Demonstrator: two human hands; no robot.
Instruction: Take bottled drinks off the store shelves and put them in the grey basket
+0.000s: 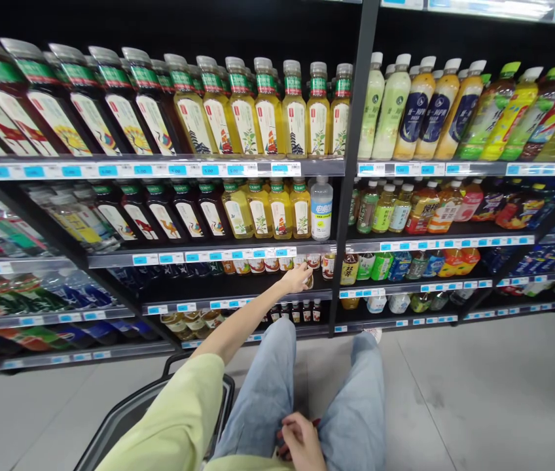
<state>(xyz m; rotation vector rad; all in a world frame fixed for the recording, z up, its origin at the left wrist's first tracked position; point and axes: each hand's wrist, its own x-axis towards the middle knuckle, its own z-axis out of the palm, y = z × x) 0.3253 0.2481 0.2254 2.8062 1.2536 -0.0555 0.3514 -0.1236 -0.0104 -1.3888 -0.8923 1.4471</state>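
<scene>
My left hand (pixel 298 279) reaches to a lower shelf, its fingers closed around what looks like a small bottle (pixel 309 281), mostly hidden behind them. Just behind it stands a row of small bottles with white and red labels (pixel 271 264). Down by my lap, between my knees, is my right hand (pixel 302 443) with its fingers curled in. Something dark red shows beside those fingers, too shaded to name.
Bottled drinks fill the shelves; dark and yellow tea bottles (pixel 268 121) line the upper one. A black upright post (pixel 349 157) divides the bays. A grey shopping basket (pixel 105 435) is at my left on the tiled floor (pixel 434 373).
</scene>
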